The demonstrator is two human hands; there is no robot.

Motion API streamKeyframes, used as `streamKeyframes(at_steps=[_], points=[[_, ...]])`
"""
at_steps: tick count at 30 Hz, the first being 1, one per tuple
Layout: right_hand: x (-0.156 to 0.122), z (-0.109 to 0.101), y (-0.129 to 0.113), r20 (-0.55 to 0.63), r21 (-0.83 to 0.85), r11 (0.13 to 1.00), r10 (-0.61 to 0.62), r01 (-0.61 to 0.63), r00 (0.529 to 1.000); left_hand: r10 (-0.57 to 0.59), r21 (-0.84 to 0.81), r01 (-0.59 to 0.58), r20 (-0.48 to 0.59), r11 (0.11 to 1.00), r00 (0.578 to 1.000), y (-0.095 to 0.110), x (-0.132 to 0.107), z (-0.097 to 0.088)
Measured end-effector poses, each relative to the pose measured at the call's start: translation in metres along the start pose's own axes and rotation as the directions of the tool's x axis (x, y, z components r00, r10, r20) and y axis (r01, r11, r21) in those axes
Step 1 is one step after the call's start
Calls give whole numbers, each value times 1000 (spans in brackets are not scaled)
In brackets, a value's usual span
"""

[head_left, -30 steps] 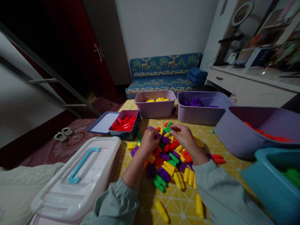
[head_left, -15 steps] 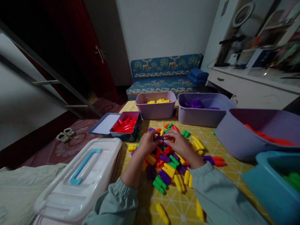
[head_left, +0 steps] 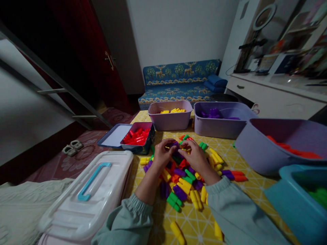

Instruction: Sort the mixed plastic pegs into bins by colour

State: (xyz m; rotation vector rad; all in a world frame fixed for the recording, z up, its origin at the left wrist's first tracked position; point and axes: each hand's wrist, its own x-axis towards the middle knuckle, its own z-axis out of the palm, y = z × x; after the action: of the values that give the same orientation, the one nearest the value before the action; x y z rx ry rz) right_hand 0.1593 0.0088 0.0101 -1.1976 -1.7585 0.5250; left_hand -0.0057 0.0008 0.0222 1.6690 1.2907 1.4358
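At the heap's 12 o'clock edge, the left hand pinches one purple piece; the right hand curls at its 3 o'clock side, its grip not discernible, perhaps to steady it. Around the heap of pieces, too overlapped to count, stand five open containers, presumably for easy reach: one tin at 10 o'clock, three bins from 12 to 3, one teal tub past 3.

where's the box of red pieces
In the head view, the box of red pieces sits left of centre, between the white lidded container and the lilac bin of yellow pieces.
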Motion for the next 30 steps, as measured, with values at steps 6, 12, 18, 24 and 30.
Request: streamKeyframes(at_steps=[6, 12, 18, 24, 30], points=[[1, -1, -4, -90, 92, 995, 51, -42, 995, -110, -272, 82, -90, 959, 990, -3, 3, 1], [1, -9, -8, -61, 48, 998, -26, 29, 998, -188, -385, 88, -230, 919, 955, -13, 10, -7], [0, -10, -15, 37, 98, 995, 14, -18, 999, -166, -426, 123, -63, 896, 984, -2, 6, -5], [3, -6, -19, 157, 355, 919, 120, -169, 980, -172, -422, 169, 31, 891, 985, 8, 2, 2], [4, -10, -26, 65, 402, 891, 202, -211, 977, -146, -242, 141, -5, 960, 989, 0, 3, 1]])
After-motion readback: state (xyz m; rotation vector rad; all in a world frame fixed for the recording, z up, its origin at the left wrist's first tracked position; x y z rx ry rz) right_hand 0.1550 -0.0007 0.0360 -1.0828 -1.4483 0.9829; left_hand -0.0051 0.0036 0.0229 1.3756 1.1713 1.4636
